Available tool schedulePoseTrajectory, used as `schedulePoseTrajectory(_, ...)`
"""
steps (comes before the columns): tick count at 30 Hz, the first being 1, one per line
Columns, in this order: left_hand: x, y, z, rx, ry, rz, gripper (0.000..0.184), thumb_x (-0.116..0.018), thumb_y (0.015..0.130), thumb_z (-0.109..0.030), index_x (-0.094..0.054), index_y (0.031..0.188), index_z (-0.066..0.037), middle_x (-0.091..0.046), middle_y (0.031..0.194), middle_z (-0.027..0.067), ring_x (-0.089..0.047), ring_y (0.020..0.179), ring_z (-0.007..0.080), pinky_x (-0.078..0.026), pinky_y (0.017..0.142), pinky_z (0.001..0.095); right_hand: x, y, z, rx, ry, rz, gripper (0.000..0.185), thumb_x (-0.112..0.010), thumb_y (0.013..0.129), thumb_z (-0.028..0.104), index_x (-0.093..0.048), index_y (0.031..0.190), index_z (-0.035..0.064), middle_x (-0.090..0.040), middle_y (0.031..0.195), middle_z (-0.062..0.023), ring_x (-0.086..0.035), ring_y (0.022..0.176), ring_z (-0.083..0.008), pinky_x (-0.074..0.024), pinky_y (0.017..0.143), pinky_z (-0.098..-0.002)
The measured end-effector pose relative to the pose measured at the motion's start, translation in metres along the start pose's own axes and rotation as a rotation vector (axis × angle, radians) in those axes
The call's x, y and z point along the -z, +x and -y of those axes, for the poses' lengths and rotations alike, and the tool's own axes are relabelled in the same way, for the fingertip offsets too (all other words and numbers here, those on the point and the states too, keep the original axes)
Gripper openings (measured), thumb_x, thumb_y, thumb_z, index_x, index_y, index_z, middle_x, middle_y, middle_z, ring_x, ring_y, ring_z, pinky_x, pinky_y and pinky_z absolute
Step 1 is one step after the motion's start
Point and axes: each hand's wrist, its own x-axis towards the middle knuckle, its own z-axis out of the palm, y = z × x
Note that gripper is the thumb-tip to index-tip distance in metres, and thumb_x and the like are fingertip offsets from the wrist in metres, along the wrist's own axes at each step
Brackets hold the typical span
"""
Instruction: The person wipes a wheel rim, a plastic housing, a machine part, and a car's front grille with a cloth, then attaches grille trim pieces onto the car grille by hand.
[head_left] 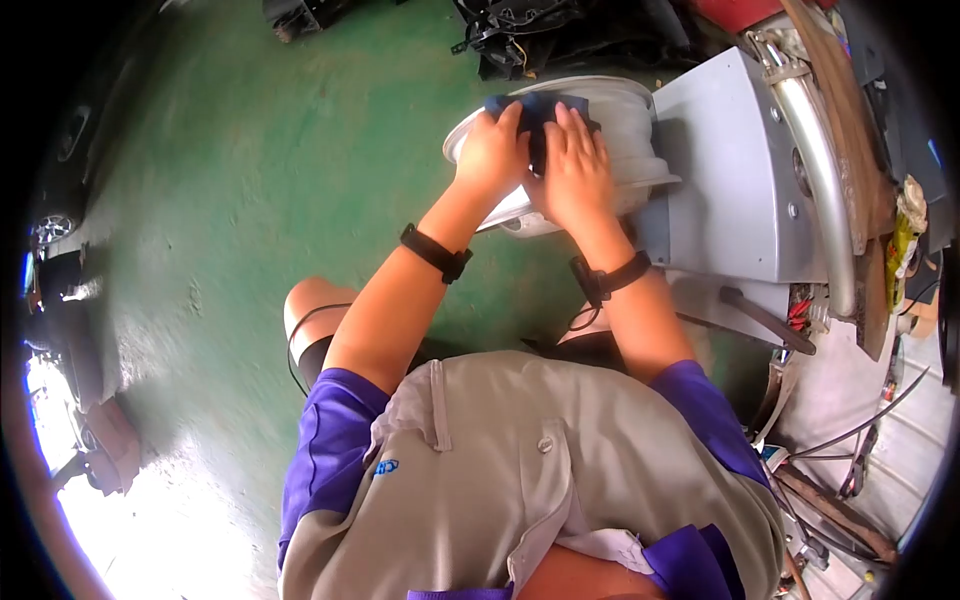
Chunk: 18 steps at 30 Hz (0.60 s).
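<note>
A white wheel rim (pixel 628 135) stands at the top centre, beside a grey metal box. Over its near face lies a dark blue cloth (pixel 541 108). My left hand (pixel 492 152) is on the left part of the cloth, its fingers curled onto it. On the cloth's right part rests my right hand (pixel 575 170), palm down with the fingers stretched forward and slightly apart. The two hands are close together, and the dark cloth shows between them. Both wrists wear black bands.
The grey metal box (pixel 722 170) is right of the rim, with a silver curved tube (pixel 818 170) beyond it. Black car parts (pixel 540 30) lie at the top on the green floor (pixel 220 200). Cables and wooden pieces are at the lower right.
</note>
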Motion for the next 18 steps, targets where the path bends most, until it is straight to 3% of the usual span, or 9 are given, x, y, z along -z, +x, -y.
schedulePoseTrajectory(2,0.004,0.013,-0.009,-0.07,-0.029,0.05,0.047,-0.065,0.085,-0.02,-0.056,0.129,-0.007,-0.06,0.1,0.0277,-0.062,0.086,0.0435,-0.052,0.075,0.047,-0.004,0.0,-0.001,-0.04,0.022,-0.052,0.059,-0.074,0.071,0.023,-0.051,0.12,-0.0002,-0.044,0.141,-0.0212,-0.041,0.135,-0.0357,-0.0354,0.106,-0.054)
schedulePoseTrajectory(7,-0.014,0.024,-0.024,-0.203,-0.125,0.055,0.062,-0.065,0.085,-0.016,-0.042,0.142,-0.008,-0.055,0.105,0.0296,-0.058,0.091,0.0454,-0.049,0.079,0.0469,-0.017,0.008,-0.006,-0.179,0.091,-0.246,0.031,-0.063,0.08,0.012,-0.051,0.101,-0.0061,-0.057,0.117,-0.0335,-0.057,0.109,-0.0454,-0.0445,0.097,-0.0495)
schedulePoseTrajectory(10,-0.019,0.02,-0.012,-0.274,-0.109,0.027,0.063,-0.066,0.085,-0.014,-0.04,0.142,-0.005,-0.053,0.103,0.0292,-0.056,0.09,0.0462,-0.048,0.078,0.0481,-0.017,0.008,-0.007,-0.192,0.069,-0.206,0.025,-0.06,0.082,0.01,-0.051,0.099,-0.0067,-0.057,0.116,-0.033,-0.058,0.109,-0.0451,-0.0466,0.096,-0.0474)
schedulePoseTrajectory(12,-0.015,0.018,-0.008,-0.305,-0.108,0.014,0.061,-0.066,0.085,-0.013,-0.042,0.14,-0.003,-0.054,0.102,0.0287,-0.057,0.089,0.0459,-0.048,0.078,0.0482,-0.014,0.007,-0.006,-0.133,0.049,-0.244,0.029,-0.063,0.076,0.007,-0.051,0.1,-0.0061,-0.057,0.119,-0.0308,-0.057,0.112,-0.0446,-0.0467,0.096,-0.0465)
schedulePoseTrajectory(14,-0.004,0.009,-0.004,-0.232,-0.102,0.05,0.055,-0.069,0.083,-0.018,-0.05,0.131,0.001,-0.06,0.098,0.0283,-0.06,0.087,0.0452,-0.05,0.076,0.0474,-0.008,0.005,-0.007,-0.079,0.057,-0.208,0.033,-0.065,0.072,0.006,-0.051,0.1,-0.0054,-0.057,0.121,-0.0291,-0.056,0.113,-0.044,-0.0466,0.097,-0.0467)
schedulePoseTrajectory(15,-0.001,0.005,0.001,-0.19,-0.09,0.071,0.054,-0.07,0.082,-0.02,-0.052,0.129,0.001,-0.061,0.097,0.0281,-0.061,0.086,0.0451,-0.051,0.076,0.047,-0.005,0.004,-0.006,-0.091,0.065,-0.18,0.038,-0.067,0.067,0.004,-0.053,0.102,-0.0005,-0.058,0.124,-0.0234,-0.056,0.116,-0.0405,-0.0469,0.098,-0.0446)
schedulePoseTrajectory(18,0.011,-0.01,0.016,-0.03,-0.05,0.157,0.055,-0.073,0.081,-0.03,-0.058,0.121,0.004,-0.066,0.098,0.0285,-0.065,0.089,0.0427,-0.052,0.079,0.0441,0.002,0.003,-0.006,-0.02,0.149,-0.136,0.036,-0.068,0.066,0.004,-0.056,0.1,0.0045,-0.059,0.125,-0.0182,-0.056,0.119,-0.0362,-0.047,0.098,-0.0418)
